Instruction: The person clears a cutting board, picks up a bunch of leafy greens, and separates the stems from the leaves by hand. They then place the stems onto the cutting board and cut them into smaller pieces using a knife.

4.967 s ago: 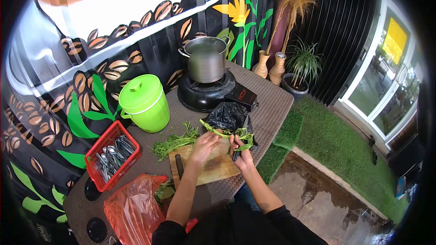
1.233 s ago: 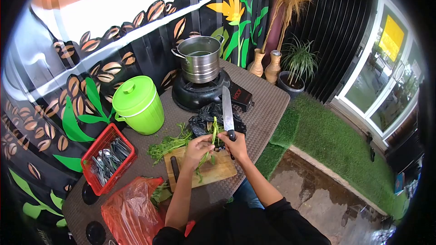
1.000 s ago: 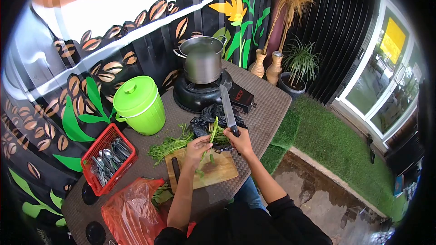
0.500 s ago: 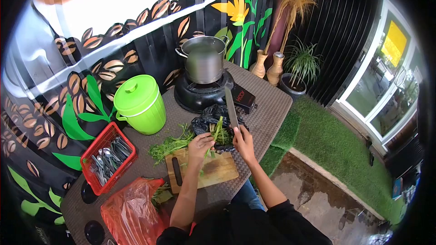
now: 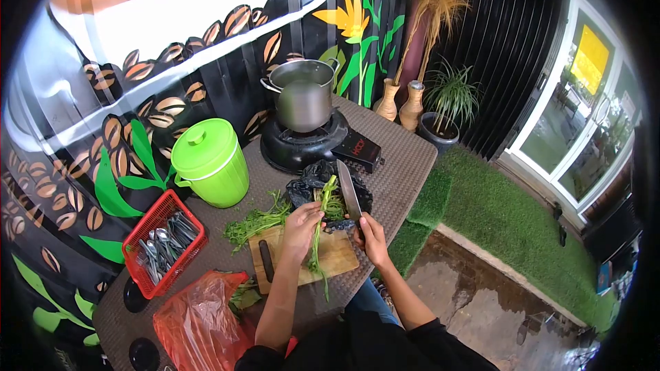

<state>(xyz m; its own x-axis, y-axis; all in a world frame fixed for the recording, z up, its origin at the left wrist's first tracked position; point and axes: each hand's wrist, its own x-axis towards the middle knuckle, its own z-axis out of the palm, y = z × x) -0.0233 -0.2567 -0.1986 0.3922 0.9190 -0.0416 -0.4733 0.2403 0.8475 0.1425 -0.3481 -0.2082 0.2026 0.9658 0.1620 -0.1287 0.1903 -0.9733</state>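
My left hand (image 5: 302, 225) is closed around a stalk of leafy greens (image 5: 317, 240), which hangs down over the wooden cutting board (image 5: 337, 253). In my right hand (image 5: 372, 237) is a knife (image 5: 349, 189), its blade pointing up and away from me, beside the stalk. Just beyond my hands sits a black plastic bag (image 5: 311, 180), opened, with green trimmings inside. More leafy greens (image 5: 258, 223) lie at the board's far left corner.
A pot (image 5: 302, 106) stands on a black gas stove (image 5: 295, 151) at the back. To the left are a green lidded bucket (image 5: 213, 168), a red basket (image 5: 146, 282) of cutlery and a red plastic bag (image 5: 196, 319). The table's right edge (image 5: 414, 196) drops to grass.
The greens in my left hand now show as a long stalk hanging over the board. My right hand and the knife have shifted slightly down, and the view has moved a little.
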